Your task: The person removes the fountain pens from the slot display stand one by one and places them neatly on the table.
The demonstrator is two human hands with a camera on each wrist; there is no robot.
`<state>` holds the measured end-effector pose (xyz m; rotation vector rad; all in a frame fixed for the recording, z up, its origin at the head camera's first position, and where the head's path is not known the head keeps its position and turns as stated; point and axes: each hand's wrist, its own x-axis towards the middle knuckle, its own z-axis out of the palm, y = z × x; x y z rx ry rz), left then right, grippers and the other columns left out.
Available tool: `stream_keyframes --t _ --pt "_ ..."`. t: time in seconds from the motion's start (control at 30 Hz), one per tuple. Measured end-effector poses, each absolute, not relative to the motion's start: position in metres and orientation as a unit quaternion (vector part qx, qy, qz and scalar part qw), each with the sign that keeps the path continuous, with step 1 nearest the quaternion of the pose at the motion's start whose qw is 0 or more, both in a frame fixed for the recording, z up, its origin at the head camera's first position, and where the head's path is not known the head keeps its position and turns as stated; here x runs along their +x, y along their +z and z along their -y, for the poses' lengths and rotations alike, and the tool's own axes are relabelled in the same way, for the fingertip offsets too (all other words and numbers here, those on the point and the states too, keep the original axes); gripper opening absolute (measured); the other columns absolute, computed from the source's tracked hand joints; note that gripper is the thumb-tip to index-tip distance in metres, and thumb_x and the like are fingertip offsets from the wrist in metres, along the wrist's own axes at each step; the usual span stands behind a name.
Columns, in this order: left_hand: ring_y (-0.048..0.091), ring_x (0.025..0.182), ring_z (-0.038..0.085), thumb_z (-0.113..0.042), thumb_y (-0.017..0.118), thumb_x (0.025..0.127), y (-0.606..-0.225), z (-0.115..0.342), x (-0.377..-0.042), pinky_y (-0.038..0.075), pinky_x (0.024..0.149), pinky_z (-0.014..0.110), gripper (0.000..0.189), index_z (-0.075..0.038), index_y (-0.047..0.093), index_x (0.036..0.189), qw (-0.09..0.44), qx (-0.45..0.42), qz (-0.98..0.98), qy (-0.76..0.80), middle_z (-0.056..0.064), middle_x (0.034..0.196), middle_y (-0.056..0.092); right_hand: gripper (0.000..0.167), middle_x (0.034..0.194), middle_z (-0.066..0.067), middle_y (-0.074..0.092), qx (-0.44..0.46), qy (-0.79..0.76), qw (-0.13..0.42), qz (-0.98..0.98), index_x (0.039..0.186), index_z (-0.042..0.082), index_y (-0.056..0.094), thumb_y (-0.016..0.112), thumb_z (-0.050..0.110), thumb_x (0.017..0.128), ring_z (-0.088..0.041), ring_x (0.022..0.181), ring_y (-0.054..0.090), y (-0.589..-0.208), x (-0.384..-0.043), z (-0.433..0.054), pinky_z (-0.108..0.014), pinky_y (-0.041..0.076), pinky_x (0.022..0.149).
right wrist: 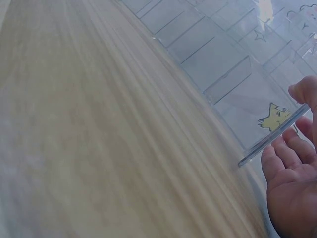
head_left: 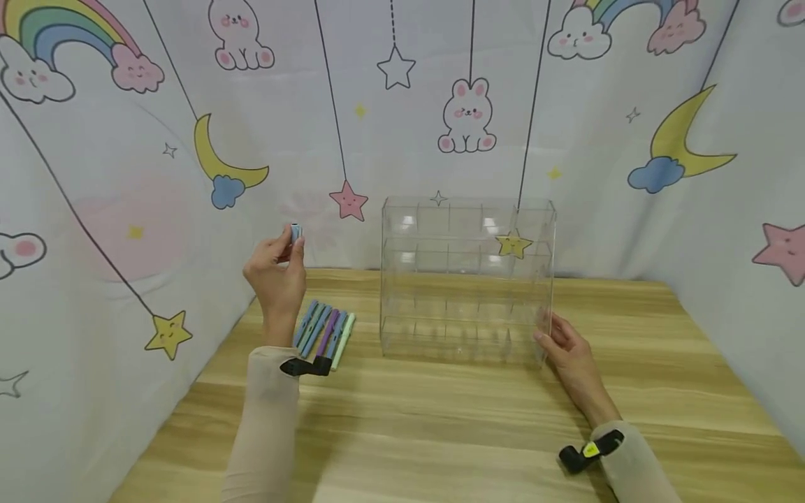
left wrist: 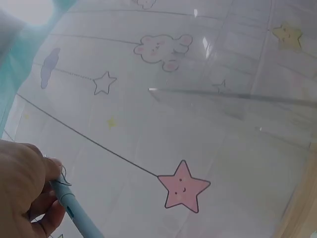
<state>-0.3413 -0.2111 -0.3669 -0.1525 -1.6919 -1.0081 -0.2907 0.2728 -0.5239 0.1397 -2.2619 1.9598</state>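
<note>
My left hand (head_left: 277, 276) is raised at the left, pinching a light blue pen (left wrist: 78, 213) between thumb and fingers. In the head view only the end of this pen shows above the fingertips. A clear acrylic display rack (head_left: 462, 279) with rows of small compartments stands upright on the table. At its lower right side, my right hand (head_left: 572, 360) grips the side panel, thumb on one face and fingers on the other, as the right wrist view shows. Close by the left forearm, several pens (head_left: 325, 330) in blue, purple and pale green lie side by side.
The wood-grain table (head_left: 434, 433) extends in front of the rack and to both sides. Behind it hangs a white cloth (head_left: 402, 147) printed with stars, moons, rabbits and rainbows, which also encloses the left and right sides.
</note>
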Motion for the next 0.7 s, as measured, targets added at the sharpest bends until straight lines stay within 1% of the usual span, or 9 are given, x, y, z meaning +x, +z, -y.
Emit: stream_keyframes --t 0.13,0.2,0.27,0.4,0.47,0.5,0.6,0.63,0.7 --pt "0.06 0.074 -0.007 -0.002 0.083 0.092 -0.374 0.23 -0.347 0.046 0.073 0.0 0.028 0.004 0.079 0.119 0.53 -0.06 0.73 -0.428 0.03 0.094 0.077 0.07 0.165 -0.032 0.041 0.042 0.65 0.075 0.755 0.167 0.004 0.034 0.064 0.03 0.109 0.021 0.12 0.057 -0.525 -0.29 -0.272 -0.006 0.052 0.096" --pt "0.055 0.072 -0.016 -0.001 0.084 0.091 -0.378 0.237 -0.35 0.045 0.07 0.0 0.027 0.004 0.079 0.116 0.518 -0.059 0.735 -0.433 0.031 0.092 0.076 0.07 0.165 -0.032 0.041 0.041 0.65 0.076 0.755 0.167 0.004 0.035 0.064 0.03 0.109 0.021 0.12 0.058 -0.525 -0.289 -0.271 -0.006 0.052 0.096" --pt "0.052 0.069 -0.021 0.0 0.085 0.09 -0.383 0.243 -0.351 0.043 0.068 -0.001 0.026 0.004 0.08 0.115 0.507 -0.05 0.744 -0.432 0.031 0.091 0.077 0.07 0.166 -0.032 0.04 0.044 0.651 0.075 0.754 0.167 0.004 0.034 0.064 0.029 0.11 0.021 0.12 0.057 -0.525 -0.289 -0.271 -0.006 0.052 0.096" --pt "0.05 0.066 -0.021 0.0 0.085 0.089 -0.395 0.253 -0.357 0.04 0.064 -0.001 0.025 0.003 0.08 0.114 0.477 -0.017 0.768 -0.428 0.031 0.094 0.078 0.07 0.167 -0.031 0.039 0.05 0.654 0.071 0.752 0.168 0.004 0.033 0.064 0.028 0.11 0.02 0.122 0.057 -0.525 -0.289 -0.272 -0.005 0.051 0.098" --pt "0.051 0.066 -0.018 -0.001 0.084 0.091 -0.401 0.257 -0.362 0.039 0.063 -0.002 0.025 0.003 0.079 0.115 0.455 0.002 0.782 -0.426 0.03 0.098 0.079 0.07 0.166 -0.028 0.043 0.045 0.652 0.072 0.754 0.168 0.005 0.034 0.064 0.028 0.11 0.019 0.122 0.058 -0.525 -0.289 -0.272 -0.006 0.052 0.097" --pt "0.054 0.066 -0.013 -0.002 0.083 0.092 -0.405 0.259 -0.364 0.038 0.062 -0.002 0.026 0.003 0.079 0.117 0.444 0.01 0.791 -0.421 0.03 0.1 0.079 0.069 0.165 -0.027 0.046 0.042 0.651 0.073 0.755 0.168 0.005 0.034 0.064 0.028 0.109 0.018 0.121 0.059 -0.525 -0.289 -0.272 -0.007 0.052 0.097" --pt "0.071 0.066 0.017 -0.003 0.08 0.095 -0.416 0.265 -0.37 0.036 0.062 -0.001 0.026 0.003 0.078 0.12 0.415 0.026 0.813 -0.407 0.029 0.105 0.08 0.069 0.164 -0.026 0.047 0.038 0.647 0.074 0.758 0.168 0.007 0.035 0.065 0.029 0.109 0.018 0.12 0.06 -0.523 -0.288 -0.273 -0.007 0.053 0.096" --pt "0.074 0.069 0.027 -0.005 0.079 0.096 -0.419 0.267 -0.371 0.036 0.062 -0.001 0.026 0.003 0.078 0.12 0.405 0.028 0.821 -0.402 0.028 0.107 0.08 0.069 0.164 -0.026 0.048 0.038 0.646 0.075 0.759 0.168 0.007 0.035 0.065 0.029 0.109 0.018 0.12 0.06 -0.523 -0.289 -0.273 -0.007 0.053 0.096" --pt "0.076 0.078 0.042 -0.007 0.076 0.099 -0.426 0.27 -0.374 0.037 0.058 0.002 0.026 0.003 0.077 0.123 0.379 0.038 0.836 -0.395 0.028 0.108 0.08 0.069 0.164 -0.028 0.045 0.041 0.646 0.076 0.758 0.167 0.006 0.035 0.064 0.028 0.109 0.018 0.121 0.059 -0.522 -0.289 -0.272 -0.007 0.052 0.096"
